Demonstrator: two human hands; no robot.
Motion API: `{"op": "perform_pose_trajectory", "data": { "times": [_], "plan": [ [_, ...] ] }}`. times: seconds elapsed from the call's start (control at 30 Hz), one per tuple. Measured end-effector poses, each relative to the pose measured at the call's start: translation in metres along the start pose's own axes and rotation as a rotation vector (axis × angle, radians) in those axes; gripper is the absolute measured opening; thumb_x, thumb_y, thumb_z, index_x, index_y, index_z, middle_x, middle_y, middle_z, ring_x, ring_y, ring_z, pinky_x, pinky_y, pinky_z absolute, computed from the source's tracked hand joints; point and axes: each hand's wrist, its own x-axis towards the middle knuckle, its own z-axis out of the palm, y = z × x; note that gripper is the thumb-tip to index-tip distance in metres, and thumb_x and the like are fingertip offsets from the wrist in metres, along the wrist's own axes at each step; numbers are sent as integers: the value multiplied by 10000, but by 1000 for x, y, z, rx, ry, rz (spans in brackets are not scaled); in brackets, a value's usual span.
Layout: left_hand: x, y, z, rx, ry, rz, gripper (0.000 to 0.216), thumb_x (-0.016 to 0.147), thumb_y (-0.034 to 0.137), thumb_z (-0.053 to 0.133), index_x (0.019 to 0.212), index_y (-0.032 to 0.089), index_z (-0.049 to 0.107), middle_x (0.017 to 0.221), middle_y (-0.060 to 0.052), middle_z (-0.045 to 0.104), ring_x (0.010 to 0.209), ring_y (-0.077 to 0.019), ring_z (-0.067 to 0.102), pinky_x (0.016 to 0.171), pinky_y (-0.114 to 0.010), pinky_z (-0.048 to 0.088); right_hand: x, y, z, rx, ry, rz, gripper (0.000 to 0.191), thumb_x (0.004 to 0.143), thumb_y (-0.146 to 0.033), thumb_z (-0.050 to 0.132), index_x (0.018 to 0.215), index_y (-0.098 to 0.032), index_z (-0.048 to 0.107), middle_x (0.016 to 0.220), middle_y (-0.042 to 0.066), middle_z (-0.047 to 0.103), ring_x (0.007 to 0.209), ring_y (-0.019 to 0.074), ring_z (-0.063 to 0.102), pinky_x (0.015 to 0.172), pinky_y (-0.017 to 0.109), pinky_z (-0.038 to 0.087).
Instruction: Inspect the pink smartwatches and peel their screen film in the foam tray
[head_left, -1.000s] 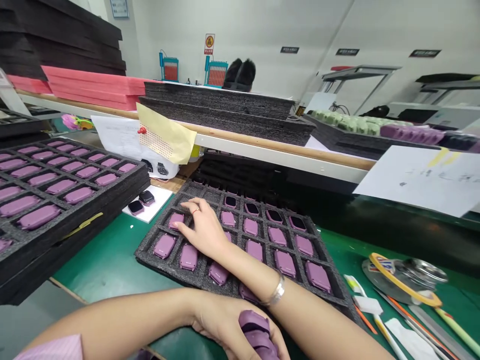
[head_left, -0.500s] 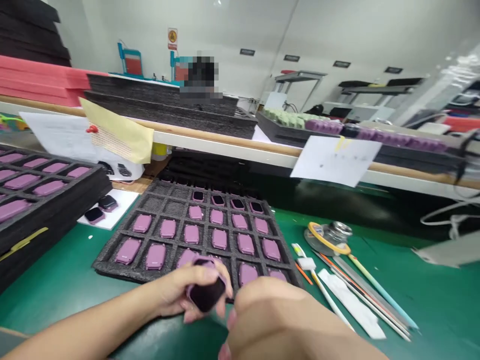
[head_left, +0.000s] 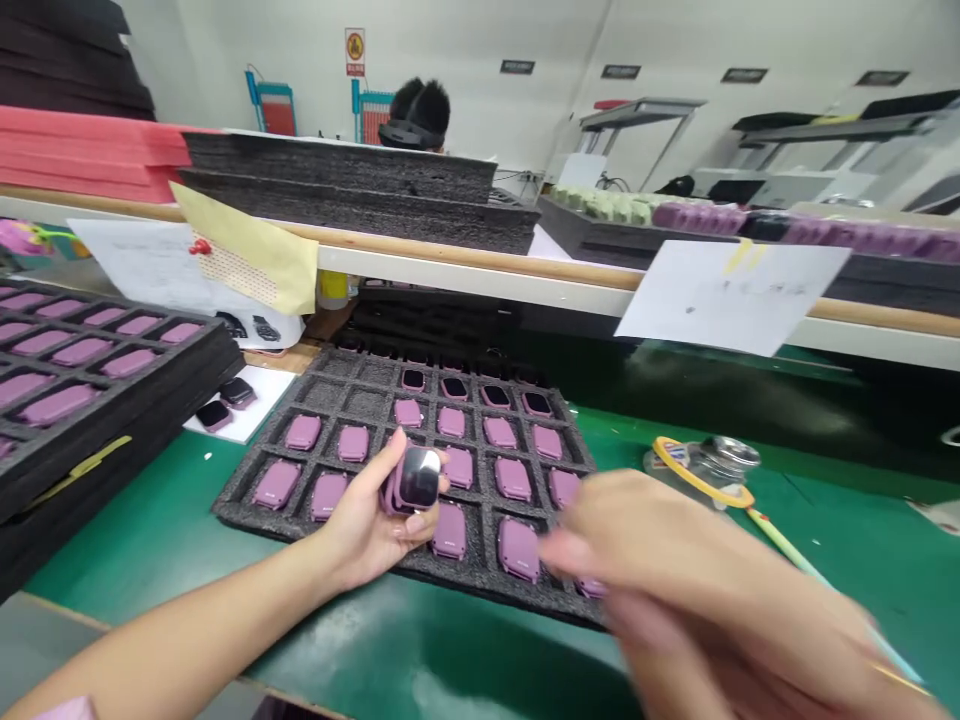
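Most compartments of the foam tray [head_left: 480, 573] hold purple watches [head_left: 514, 480]; bare foam shows toward its far left corner, so the work looks partway along. Fingers curled, my left hand [head_left: 367, 530] grasps another watch [head_left: 418, 480] above the near edge. My right hand [head_left: 660, 540], by the near right corner, is too blurred to read.

Held watch [head_left: 418, 480]: purple case, glossy black screen facing the viewer and catching light, gripped in the left hand [head_left: 364, 535] above the foam tray [head_left: 366, 404].
Tray watches [head_left: 519, 548]: purple, seated in separate compartments, mostly backs up; one row shows dark screens.
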Motion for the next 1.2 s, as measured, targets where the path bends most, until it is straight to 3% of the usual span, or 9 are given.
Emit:
{"op": "perform_pose_trajectory", "data": {
  "times": [0.07,0.2,0.33,0.6,0.73,0.93,1.0,1.1,1.2],
  "plan": [
    [-1,-1,-1,20,-13,-17,432,871,535,687,887,103,676,699,-32,636,384,-22,418,377,-140,274,32,6,28,-61,0,-182,373,888,-195,687,1236,-285,587,1058,84,756,992,260,728,910,447,592],
    [-1,-4,-2,25,-23,-26,445,856,530,710,748,104,641,620,-8,580,394,-20,403,358,-121,261,57,23,65,-18,-118,-114,277,837,-298,777,1043,-237,603,1225,134,696,1191,288,663,968,466,582],
    [0,-6,-4,-31,-19,-53,411,817,488,772,781,97,654,659,-11,596,430,-13,443,379,-97,294,52,34,70,140,-133,-34,137,855,-231,755,872,-236,620,1162,86,710,1096,229,705,937,375,593],
    [2,-7,-4,-42,-52,-12,335,841,435,766,824,118,662,674,5,591,457,-12,466,398,-90,294,52,37,70,177,-93,-33,87,872,-223,731,901,-234,649,1180,101,715,1116,236,705,933,374,592],
    [1,-7,-5,-7,-71,-3,385,806,481,787,834,113,678,656,-4,590,460,-22,464,405,-106,277,54,38,68,187,1,-1,63,875,-238,729,820,-249,699,1053,64,766,982,234,743,864,387,615],
    [-1,-6,-6,0,-83,-46,471,759,527,811,950,102,745,796,-93,708,452,-27,483,412,-138,265,53,35,61,360,355,193,94,927,-221,679,850,-273,669,874,30,752,796,200,757,756,366,664],
    [-1,-6,-7,-13,-84,-54,470,754,527,813,951,105,753,788,-90,713,448,-29,486,415,-143,270,52,37,63,416,247,190,88,904,-254,722,973,-275,671,1030,46,749,962,212,759,877,380,656],
    [-1,-5,-6,-12,-57,-54,451,759,517,803,949,110,752,777,-77,713,447,-43,490,417,-160,304,50,42,69,381,-10,130,516,767,-349,860,1217,-280,618,1280,88,667,1232,267,654,1058,447,566],
    [0,-4,-5,-5,-37,-34,427,748,494,807,906,103,736,745,-63,701,424,-45,465,404,-176,303,49,45,76,298,-119,72,605,761,-361,863,1291,-278,583,1296,101,650,1264,275,617,1071,470,541]
  ]
}}
